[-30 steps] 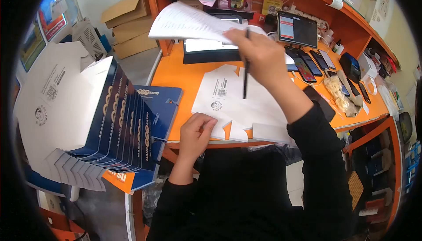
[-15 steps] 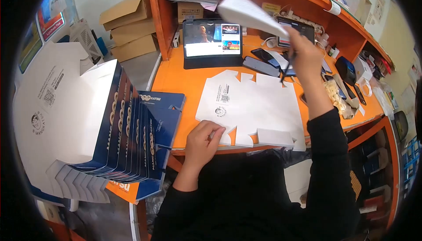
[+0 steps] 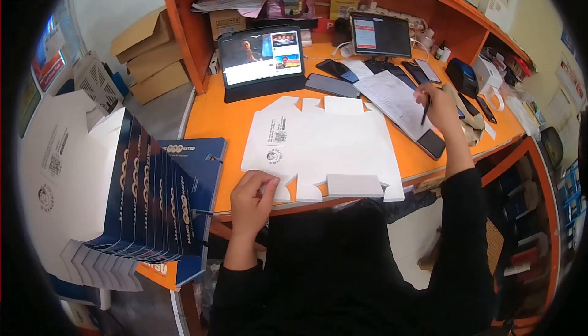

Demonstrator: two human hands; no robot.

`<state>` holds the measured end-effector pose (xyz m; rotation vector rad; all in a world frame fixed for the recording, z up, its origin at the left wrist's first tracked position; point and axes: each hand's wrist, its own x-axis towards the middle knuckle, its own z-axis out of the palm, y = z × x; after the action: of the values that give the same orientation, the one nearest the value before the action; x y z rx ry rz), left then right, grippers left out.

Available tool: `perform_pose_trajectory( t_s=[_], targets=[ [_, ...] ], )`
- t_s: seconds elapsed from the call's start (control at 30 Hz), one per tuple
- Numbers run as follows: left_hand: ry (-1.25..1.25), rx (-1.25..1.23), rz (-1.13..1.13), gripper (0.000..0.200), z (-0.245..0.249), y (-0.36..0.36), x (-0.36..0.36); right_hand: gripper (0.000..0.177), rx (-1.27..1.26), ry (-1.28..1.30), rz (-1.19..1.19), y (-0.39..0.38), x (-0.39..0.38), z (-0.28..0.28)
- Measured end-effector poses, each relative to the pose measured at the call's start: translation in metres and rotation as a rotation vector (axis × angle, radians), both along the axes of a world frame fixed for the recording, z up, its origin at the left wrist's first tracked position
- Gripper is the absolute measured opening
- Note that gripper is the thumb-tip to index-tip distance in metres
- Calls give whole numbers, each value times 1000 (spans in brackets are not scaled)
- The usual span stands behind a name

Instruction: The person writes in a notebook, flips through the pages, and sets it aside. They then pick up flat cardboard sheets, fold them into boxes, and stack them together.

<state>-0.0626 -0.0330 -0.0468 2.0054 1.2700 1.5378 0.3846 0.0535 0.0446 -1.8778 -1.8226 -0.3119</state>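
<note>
My left hand (image 3: 251, 200) rests at the lower left corner of a flat white box blank (image 3: 331, 140), its fingers curled under and its thumb lying alongside. The blank has cut notches, folding flaps and a printed logo with a code. Over at the right, my right hand (image 3: 438, 108) grips a black pen (image 3: 425, 113), tip down, over the written paper sheets (image 3: 392, 94). These sheets lie slanted on the desk beyond the blank's right side, with a phone (image 3: 433, 142) sticking out at their lower end.
A nested row of dark blue printed boxes (image 3: 147, 189) stands at my left. A tablet (image 3: 263, 57) playing video and a second screen (image 3: 381, 34) stand at the back of the orange desk (image 3: 211, 115). Phones (image 3: 331, 85) lie between them. Brown cartons (image 3: 150, 57) are stacked at the far left.
My right hand has lowered the paper sheets from the air onto the desk and released them, keeping the pen. My left hand remains at the blank's corner. The view has shifted.
</note>
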Motion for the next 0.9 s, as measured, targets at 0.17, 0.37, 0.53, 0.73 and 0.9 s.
perform_pose_trajectory(
  t_s=[0.17,0.37,0.53,0.73,0.9],
  targets=[
    [17,-6,19,11,-6,2,0,36,15,-72,-194,39,26,-15],
    [15,17,16,10,-4,-1,1,42,-124,51,51,8,-37,10],
    [43,10,-7,8,-2,-2,0,34,-526,189,733,-67,-114,-1],
    [3,209,-49,4,-11,-6,3,38,-667,89,743,-88,-135,-12],
    [-6,195,-229,5,-5,-44,20,32,-788,336,702,-74,-128,-15]
  ],
)
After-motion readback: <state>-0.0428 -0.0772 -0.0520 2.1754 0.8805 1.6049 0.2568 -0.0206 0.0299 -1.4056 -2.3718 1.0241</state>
